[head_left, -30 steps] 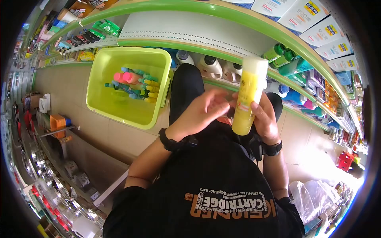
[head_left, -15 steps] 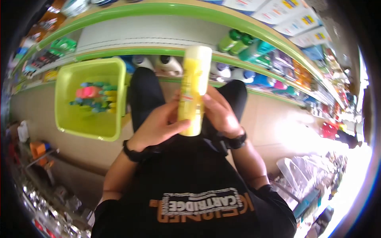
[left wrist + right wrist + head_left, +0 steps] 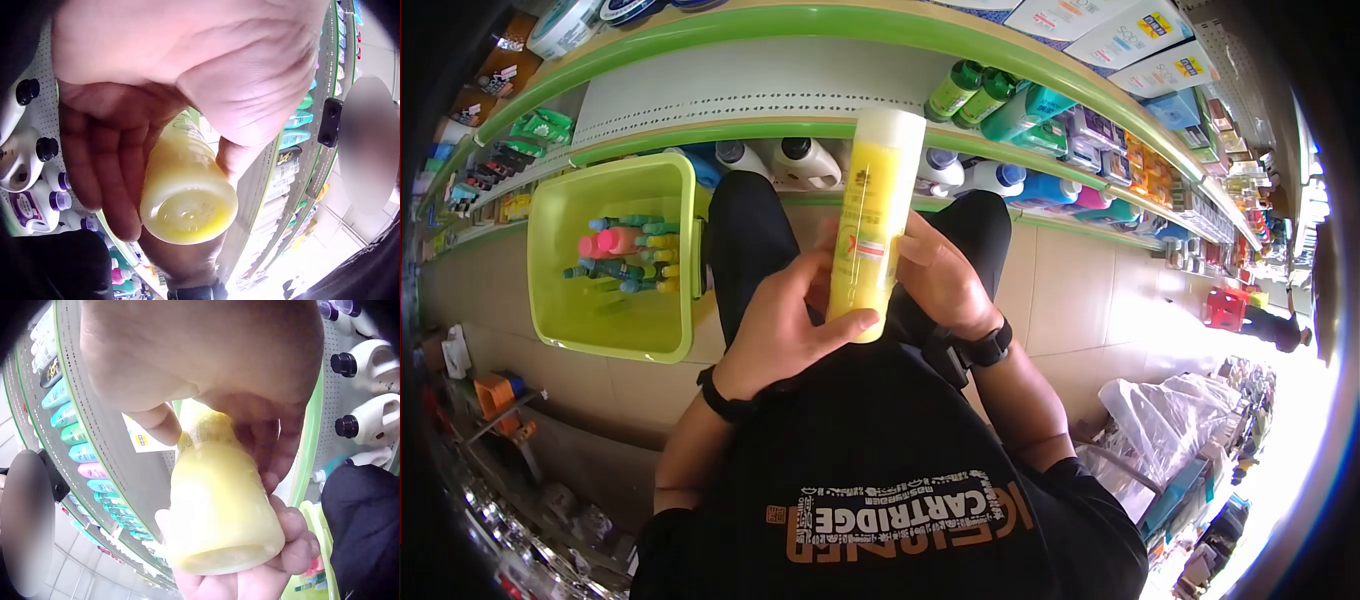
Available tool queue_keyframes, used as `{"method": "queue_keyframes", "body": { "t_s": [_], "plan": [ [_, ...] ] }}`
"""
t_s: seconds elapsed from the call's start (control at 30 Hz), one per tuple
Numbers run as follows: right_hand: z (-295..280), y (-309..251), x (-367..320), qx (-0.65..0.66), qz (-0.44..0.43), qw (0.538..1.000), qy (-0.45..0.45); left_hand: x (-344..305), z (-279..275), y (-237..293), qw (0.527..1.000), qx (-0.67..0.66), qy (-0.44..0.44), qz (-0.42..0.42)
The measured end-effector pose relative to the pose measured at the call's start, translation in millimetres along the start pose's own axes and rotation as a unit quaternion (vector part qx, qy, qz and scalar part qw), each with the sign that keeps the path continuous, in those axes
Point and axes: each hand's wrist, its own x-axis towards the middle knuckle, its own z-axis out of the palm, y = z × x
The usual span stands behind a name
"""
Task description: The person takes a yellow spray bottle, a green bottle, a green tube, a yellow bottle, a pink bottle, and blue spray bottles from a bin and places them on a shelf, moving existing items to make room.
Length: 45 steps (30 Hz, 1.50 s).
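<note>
A tall yellow bottle (image 3: 870,200) with a whitish cap and a printed label stands nearly upright before my torso, leaning slightly to the right at its top. Low on its left side my left hand (image 3: 780,325) grips it, thumb across the front. My right hand (image 3: 948,280) holds it from the right around mid-height, fingers partly hidden behind it. From below, the left wrist view shows the bottle's round base (image 3: 190,215) with yellow showing through. In the right wrist view, the left hand's fingers (image 3: 294,534) wrap the lower end.
On the floor to my left stands a lime-green tub (image 3: 550,320) holding several small colourful bottles (image 3: 630,250). Ahead run green-edged shelves (image 3: 730,65) with detergent jugs (image 3: 805,160) and green bottles (image 3: 956,90). A clear plastic bag (image 3: 1160,420) lies to the right.
My left hand, loose beside the bottle at first, has come onto its lower part. The view has turned right, so the tub, bottle and hands sit further left in it.
</note>
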Motion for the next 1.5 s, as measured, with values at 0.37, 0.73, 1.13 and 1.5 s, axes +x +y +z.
{"method": "queue_keyframes", "body": {
  "t_s": [0.37, 0.73, 1.13, 1.5],
  "plan": [
    [4.9, 7.2, 3.4, -0.036, 0.006, 0.999, 0.037, -3.5, 4.7, 10.6, 0.922, 0.333, 0.153, 0.124],
    [17.0, 9.2, 12.1, -0.104, 0.001, 0.992, 0.071, -88.8, -245.5, -96.3, 0.902, 0.014, 0.428, -0.057],
    [31.0, 17.5, 11.9, -0.108, 0.013, 0.984, 0.14, -183.1, -438.0, -293.5, 0.789, 0.176, 0.521, -0.275],
    [33.3, 23.8, 18.5, -0.105, 0.022, 0.981, 0.162, -176.5, -431.6, -297.6, 0.781, 0.226, 0.519, -0.264]
  ]
}}
